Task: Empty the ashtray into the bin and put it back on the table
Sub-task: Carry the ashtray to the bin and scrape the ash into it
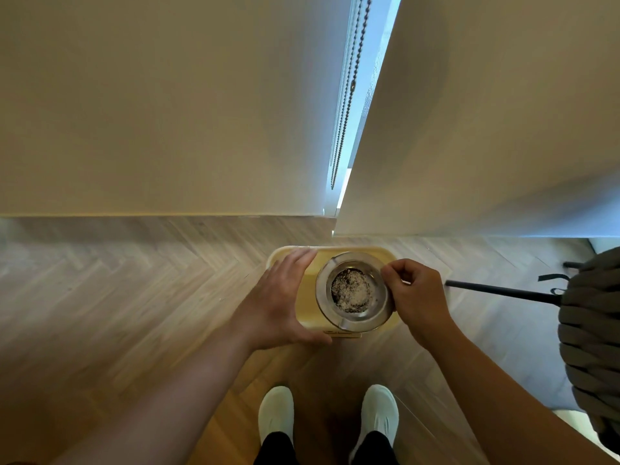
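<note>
A round glass ashtray [353,292] with grey and black ash in its bowl is held level right above a cream-yellow bin [307,297] on the floor. My right hand [416,297] pinches the ashtray's right rim. My left hand [281,297] is spread with fingers apart over the bin's left edge, beside the ashtray and apart from it; whether it touches the bin I cannot tell.
The bin stands on a wooden herringbone floor [134,297] close to a white wall. Blinds with a bead chain [349,95] hang behind. A grey knitted seat with a black leg [496,290] is at the right. My two white shoes [276,417] stand below.
</note>
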Demonstrator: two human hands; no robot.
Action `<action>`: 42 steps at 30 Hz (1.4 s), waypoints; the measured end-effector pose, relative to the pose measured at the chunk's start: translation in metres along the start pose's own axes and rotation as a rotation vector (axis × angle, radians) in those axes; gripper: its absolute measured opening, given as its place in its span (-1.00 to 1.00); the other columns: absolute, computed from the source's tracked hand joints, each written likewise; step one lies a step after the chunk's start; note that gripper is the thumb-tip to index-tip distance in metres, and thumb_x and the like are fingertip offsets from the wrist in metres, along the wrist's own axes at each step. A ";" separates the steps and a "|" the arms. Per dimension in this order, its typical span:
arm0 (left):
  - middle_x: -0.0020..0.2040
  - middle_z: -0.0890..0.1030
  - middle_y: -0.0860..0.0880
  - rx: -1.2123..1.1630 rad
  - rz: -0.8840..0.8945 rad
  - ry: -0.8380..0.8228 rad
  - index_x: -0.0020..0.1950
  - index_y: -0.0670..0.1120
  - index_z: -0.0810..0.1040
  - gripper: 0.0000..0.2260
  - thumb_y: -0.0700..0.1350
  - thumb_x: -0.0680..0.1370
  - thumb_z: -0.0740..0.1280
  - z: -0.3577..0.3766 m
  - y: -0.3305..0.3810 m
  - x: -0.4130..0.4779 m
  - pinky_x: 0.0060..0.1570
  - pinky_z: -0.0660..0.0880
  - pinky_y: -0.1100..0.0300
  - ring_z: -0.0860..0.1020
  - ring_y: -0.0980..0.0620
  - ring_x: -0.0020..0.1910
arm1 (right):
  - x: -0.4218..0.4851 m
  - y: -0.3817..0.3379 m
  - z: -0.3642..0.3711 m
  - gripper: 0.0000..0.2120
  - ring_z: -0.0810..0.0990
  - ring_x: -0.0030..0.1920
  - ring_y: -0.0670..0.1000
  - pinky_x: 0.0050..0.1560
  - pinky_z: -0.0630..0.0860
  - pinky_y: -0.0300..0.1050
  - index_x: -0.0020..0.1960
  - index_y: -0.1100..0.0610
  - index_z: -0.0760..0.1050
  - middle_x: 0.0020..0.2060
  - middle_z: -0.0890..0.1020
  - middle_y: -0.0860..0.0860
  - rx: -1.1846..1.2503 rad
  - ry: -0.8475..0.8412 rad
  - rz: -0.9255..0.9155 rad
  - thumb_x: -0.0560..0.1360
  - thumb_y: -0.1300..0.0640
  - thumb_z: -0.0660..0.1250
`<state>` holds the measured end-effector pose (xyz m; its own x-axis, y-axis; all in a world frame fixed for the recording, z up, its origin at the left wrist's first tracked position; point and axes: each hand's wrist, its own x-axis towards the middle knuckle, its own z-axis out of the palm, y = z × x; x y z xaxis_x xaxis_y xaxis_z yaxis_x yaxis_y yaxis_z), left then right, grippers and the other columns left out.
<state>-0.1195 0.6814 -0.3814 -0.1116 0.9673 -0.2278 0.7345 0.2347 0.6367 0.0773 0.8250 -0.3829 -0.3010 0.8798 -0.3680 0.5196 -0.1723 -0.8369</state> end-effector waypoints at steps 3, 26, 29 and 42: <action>0.65 -0.06 0.00 0.180 -0.040 -0.064 0.63 -0.01 -0.09 0.25 0.53 0.16 0.39 0.005 -0.019 0.009 0.60 -0.02 -0.06 -0.14 0.01 0.63 | 0.009 0.010 0.003 -0.89 0.60 -0.22 -0.04 -0.13 0.59 0.06 -0.18 0.10 0.63 -0.28 0.65 -0.01 -0.026 0.035 0.023 0.52 0.18 0.38; 0.63 -0.27 -0.10 0.424 -0.077 -0.181 0.60 -0.09 -0.31 0.38 0.54 0.14 0.41 0.023 -0.054 0.023 0.60 -0.07 -0.09 -0.28 -0.10 0.61 | 0.014 0.030 -0.009 -0.94 0.70 -0.28 0.12 -0.40 0.64 -0.13 -0.11 0.14 0.53 -0.14 0.61 0.16 -0.025 -0.144 0.147 0.51 0.26 0.38; 0.63 -0.26 -0.09 0.413 -0.087 -0.178 0.60 -0.08 -0.31 0.39 0.52 0.12 0.44 0.025 -0.053 0.024 0.60 -0.07 -0.09 -0.28 -0.10 0.61 | 0.012 0.029 -0.008 -0.92 0.70 -0.29 0.09 -0.39 0.65 -0.13 -0.12 0.12 0.52 -0.15 0.61 0.13 -0.038 -0.142 0.114 0.51 0.26 0.38; 0.63 -0.21 -0.11 0.412 -0.091 -0.168 0.61 -0.09 -0.29 0.41 0.54 0.10 0.43 0.027 -0.053 0.022 0.60 -0.03 -0.12 -0.23 -0.11 0.62 | -0.022 0.039 0.008 -0.86 0.50 -0.37 0.03 -0.46 0.54 -0.02 -0.09 0.19 0.50 -0.28 0.56 0.07 -0.703 -0.157 -0.790 0.45 0.35 0.42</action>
<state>-0.1424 0.6872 -0.4399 -0.1028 0.9074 -0.4076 0.9358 0.2271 0.2697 0.0975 0.7957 -0.4109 -0.8277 0.5545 0.0864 0.4612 0.7599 -0.4581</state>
